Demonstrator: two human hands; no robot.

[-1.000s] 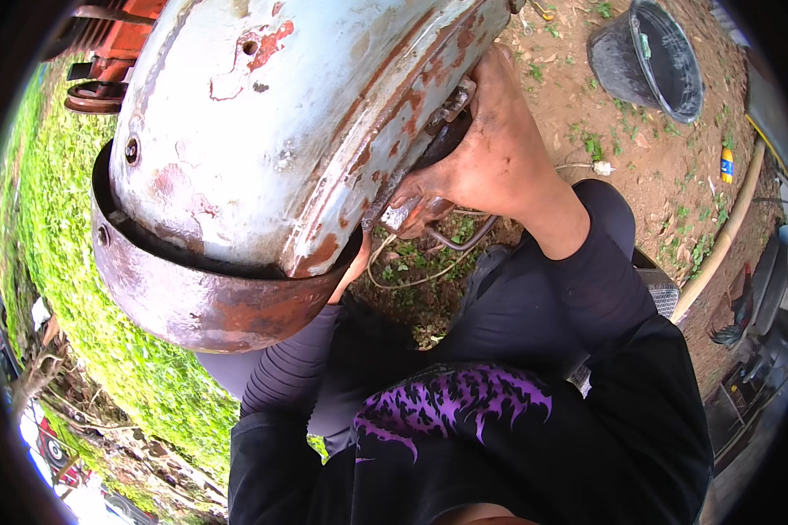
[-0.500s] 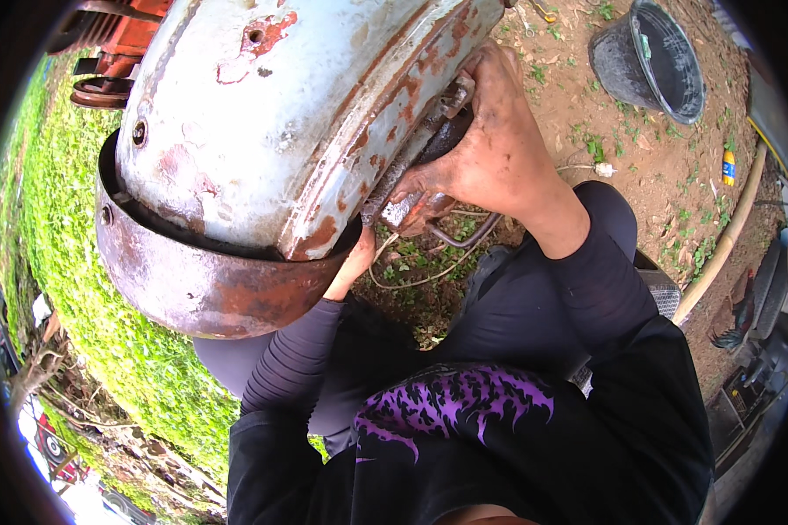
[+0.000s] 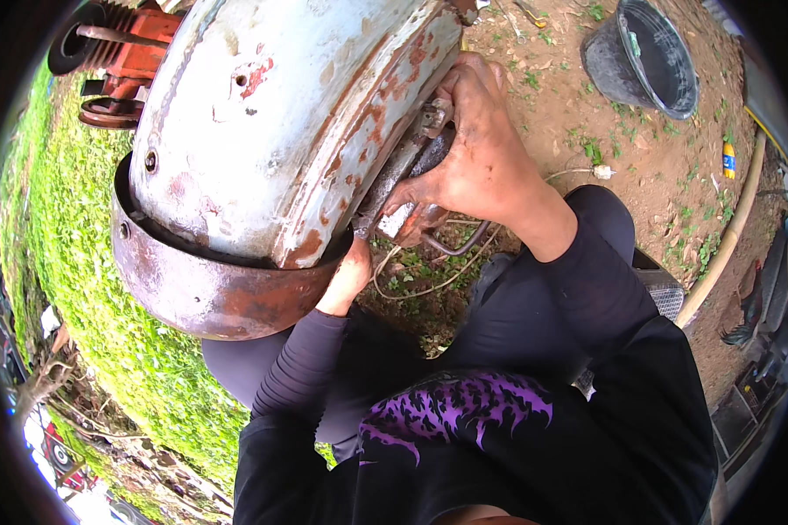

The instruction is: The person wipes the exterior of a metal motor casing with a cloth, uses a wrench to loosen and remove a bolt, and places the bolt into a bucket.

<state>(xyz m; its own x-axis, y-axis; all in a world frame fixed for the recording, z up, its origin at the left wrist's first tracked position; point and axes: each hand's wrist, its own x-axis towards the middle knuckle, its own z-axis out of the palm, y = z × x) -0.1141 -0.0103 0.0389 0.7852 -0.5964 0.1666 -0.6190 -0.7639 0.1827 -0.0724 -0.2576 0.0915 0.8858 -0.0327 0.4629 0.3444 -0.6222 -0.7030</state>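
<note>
A large curved metal casing [image 3: 263, 140], with worn pale grey-blue paint and rust patches, takes up the upper middle. Around its near end runs a rusty, curved metal band [image 3: 228, 302]. My right hand [image 3: 481, 166] is closed round a dark, grimy metal bracket [image 3: 390, 188] along the casing's right edge, thumb toward me and fingertips partly out of sight. Low beside the band's right end is my left hand [image 3: 350, 276], its fingers hidden behind the metal. A bent metal rod [image 3: 464, 245] sticks out under my right hand.
A red machine part with round wheels [image 3: 118, 92] stands at the upper left. At the upper right a black bucket [image 3: 643, 61] lies tilted on bare soil. A blue and yellow bottle [image 3: 728, 162] lies near a long pole [image 3: 731, 223]. A thin cord [image 3: 403, 293] loops between my legs.
The casing and band sit lower and slightly further right in view, with the red machine part showing more. My right hand has come a little nearer to me, still gripping the bracket.
</note>
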